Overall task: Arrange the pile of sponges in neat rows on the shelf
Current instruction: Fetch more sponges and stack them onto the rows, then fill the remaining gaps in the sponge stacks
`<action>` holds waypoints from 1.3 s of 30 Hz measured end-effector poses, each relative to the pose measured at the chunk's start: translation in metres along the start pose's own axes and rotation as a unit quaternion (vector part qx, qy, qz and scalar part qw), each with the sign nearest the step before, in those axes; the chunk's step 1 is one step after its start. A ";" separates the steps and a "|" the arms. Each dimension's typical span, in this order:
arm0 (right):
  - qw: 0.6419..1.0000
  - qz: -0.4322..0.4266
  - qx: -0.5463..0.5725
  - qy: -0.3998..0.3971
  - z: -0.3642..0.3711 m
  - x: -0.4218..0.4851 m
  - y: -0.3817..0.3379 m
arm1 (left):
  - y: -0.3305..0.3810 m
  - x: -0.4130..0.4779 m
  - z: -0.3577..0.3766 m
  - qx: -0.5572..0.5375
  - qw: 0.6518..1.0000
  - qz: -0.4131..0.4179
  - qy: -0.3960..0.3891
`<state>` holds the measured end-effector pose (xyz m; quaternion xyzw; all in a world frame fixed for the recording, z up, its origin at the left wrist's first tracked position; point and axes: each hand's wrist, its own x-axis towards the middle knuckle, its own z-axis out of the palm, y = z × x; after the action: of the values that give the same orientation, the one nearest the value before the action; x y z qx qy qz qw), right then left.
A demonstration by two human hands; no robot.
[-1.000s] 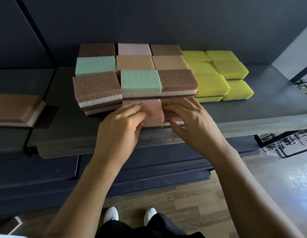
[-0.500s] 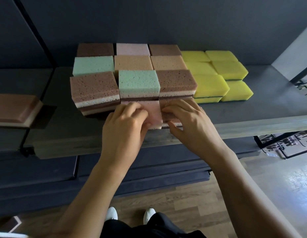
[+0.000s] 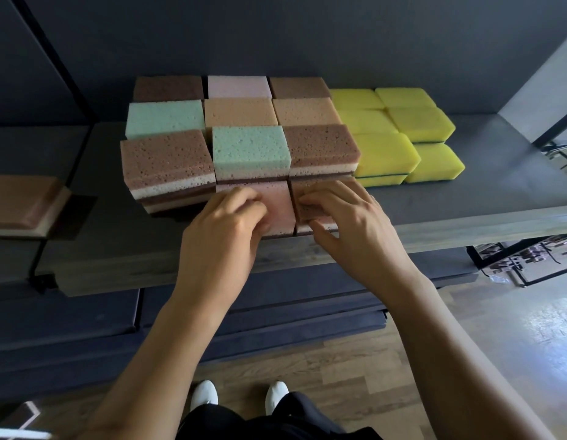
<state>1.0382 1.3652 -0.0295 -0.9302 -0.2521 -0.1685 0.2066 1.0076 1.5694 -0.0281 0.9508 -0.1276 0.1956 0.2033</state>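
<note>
I'm squaring the front row on the shelf (image 3: 466,192), my left hand (image 3: 225,230) with its grip curled over the pink sponge (image 3: 277,208) and my right hand (image 3: 355,230) pinching the brown sponge (image 3: 300,189) touching it, and next both likely need nudging flush against the stacks behind.

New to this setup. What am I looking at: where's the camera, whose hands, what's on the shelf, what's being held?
There is no machine here: a person works with two bare hands. The single picture comes from a camera worn on their head, looking forward and down, so the arms reach in from below. The left hand grips a pink sponge near the front of the shelf. The right hand pinches the brown sponge beside it, fingers on top and thumb at the front. Behind them stand neat stacks of brown, tan, pink and green sponges, with yellow sponges to their right. A lone sponge lies on the neighbouring shelf at far left.
</note>
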 end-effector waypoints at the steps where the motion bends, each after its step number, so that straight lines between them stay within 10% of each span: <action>1: 1.000 0.002 0.000 0.001 -0.001 0.000 0.001 | -0.001 -0.001 0.000 -0.002 1.000 -0.002 -0.001; 21: 1.000 0.007 0.002 0.004 -0.008 0.013 -0.024 | -0.012 -0.003 -0.015 -0.028 0.998 0.043 -0.029; 32: 0.999 -0.037 -0.011 0.015 0.012 0.070 -0.083 | -0.064 -0.004 -0.066 0.040 0.994 0.050 0.094; 39: 0.999 -0.005 -0.049 -0.013 0.026 0.088 -0.082 | -0.082 0.014 -0.062 0.073 0.997 0.025 0.000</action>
<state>1.0717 1.4770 0.0093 -0.9401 -0.2508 -0.1694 0.1570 1.0270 1.6672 0.0027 0.9597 -0.1370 0.2095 0.1280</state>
